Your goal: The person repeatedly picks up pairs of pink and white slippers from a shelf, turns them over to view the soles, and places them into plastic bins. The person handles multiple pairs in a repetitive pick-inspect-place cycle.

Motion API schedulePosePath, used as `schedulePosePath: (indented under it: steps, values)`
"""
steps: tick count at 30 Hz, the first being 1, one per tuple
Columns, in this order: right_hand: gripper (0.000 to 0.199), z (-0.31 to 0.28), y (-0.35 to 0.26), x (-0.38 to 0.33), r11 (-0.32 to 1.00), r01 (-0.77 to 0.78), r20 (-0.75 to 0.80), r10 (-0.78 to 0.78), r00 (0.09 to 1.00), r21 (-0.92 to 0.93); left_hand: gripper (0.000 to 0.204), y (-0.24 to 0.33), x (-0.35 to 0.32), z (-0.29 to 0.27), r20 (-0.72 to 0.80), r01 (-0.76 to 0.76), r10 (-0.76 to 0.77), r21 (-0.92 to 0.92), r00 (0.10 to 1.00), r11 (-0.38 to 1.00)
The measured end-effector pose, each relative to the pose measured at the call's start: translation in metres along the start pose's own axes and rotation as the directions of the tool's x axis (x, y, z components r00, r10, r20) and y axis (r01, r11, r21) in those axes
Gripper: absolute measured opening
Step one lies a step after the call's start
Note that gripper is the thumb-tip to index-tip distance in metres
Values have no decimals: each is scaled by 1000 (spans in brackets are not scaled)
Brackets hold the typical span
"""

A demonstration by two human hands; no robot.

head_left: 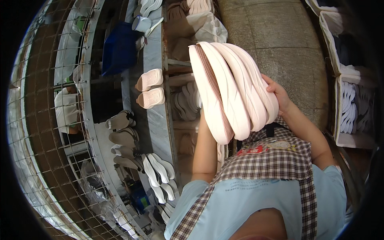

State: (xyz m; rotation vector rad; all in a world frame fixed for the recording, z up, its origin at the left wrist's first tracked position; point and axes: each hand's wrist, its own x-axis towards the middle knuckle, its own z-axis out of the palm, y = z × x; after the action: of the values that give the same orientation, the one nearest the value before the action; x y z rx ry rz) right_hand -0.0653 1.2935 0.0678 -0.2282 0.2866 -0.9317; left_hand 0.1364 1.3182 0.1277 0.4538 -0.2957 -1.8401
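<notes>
A stack of pale pink shoe soles, several pressed side by side, is held up in front of my chest. A brown-pink ribbed face shows in the gap behind the leftmost sole. My right hand is closed on the right end of the stack, its thumb on the outermost sole and its other fingers mostly hidden. My left forearm rises behind the stack's left side. The soles hide my left hand, so its fingers cannot be made out.
At the left, a pale marble-look counter carries a pair of pink soles, dark shoes and white soles. Beyond stand a blue bin, a white mug and wire mesh. White-lined crates line the right.
</notes>
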Motion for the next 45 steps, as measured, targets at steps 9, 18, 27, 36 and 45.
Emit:
schedulePosePath:
  steps: [9,18,27,36,45]
  values:
    - [68,-13,12,4,946,-196,-9,206,979,259,64,10,7,-12,253,13,74,-329,964,944]
    - [69,-14,10,11,956,-190,74,177,981,225,59,20,-3,-12,198,-17,72,-265,977,964]
    - [72,-20,24,33,962,-178,43,191,981,-209,57,42,2,-7,-262,90,144,712,954,697]
    - [75,-27,41,71,878,-374,-38,381,924,-300,47,135,9,-47,178,151,631,889,755,-432]
    - [52,-45,41,74,932,-350,-89,343,935,-93,36,245,58,-120,223,584,636,259,739,-769]
